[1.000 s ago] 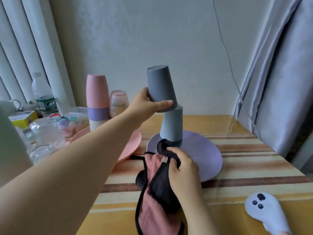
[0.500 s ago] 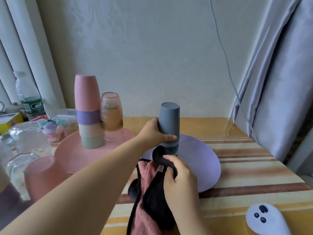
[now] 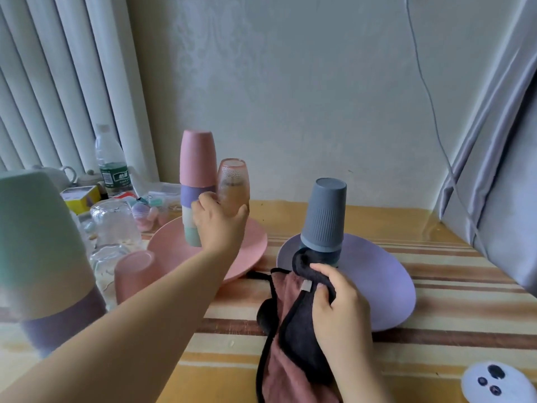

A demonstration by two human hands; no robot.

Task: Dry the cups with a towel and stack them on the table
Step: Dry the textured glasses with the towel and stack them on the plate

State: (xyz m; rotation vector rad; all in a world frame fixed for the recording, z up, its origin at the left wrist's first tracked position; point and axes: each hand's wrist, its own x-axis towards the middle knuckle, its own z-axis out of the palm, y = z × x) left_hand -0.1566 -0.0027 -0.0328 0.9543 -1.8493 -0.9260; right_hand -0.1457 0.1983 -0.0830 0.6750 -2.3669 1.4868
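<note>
Two grey ribbed cups [image 3: 325,216] stand nested upside down on a purple plate [image 3: 386,283]. My right hand [image 3: 340,301] grips a black and pink towel [image 3: 293,324] right in front of them. My left hand [image 3: 219,222] curls round an upturned amber glass [image 3: 234,184] on a pink plate [image 3: 252,242]. Beside the glass rises an upside-down stack of pink, purple, cream and green cups [image 3: 197,181].
At the left stand another cup stack [image 3: 40,251], a pink cup [image 3: 135,274], clear glasses [image 3: 114,225], a water bottle [image 3: 112,161] and small clutter. A white controller [image 3: 498,383] lies at the front right. A grey curtain [image 3: 499,175] hangs at the right edge.
My left hand set the upper grey cup down over the lower one, let go of it, and moved left to the amber glass. The right hand stayed on the towel.
</note>
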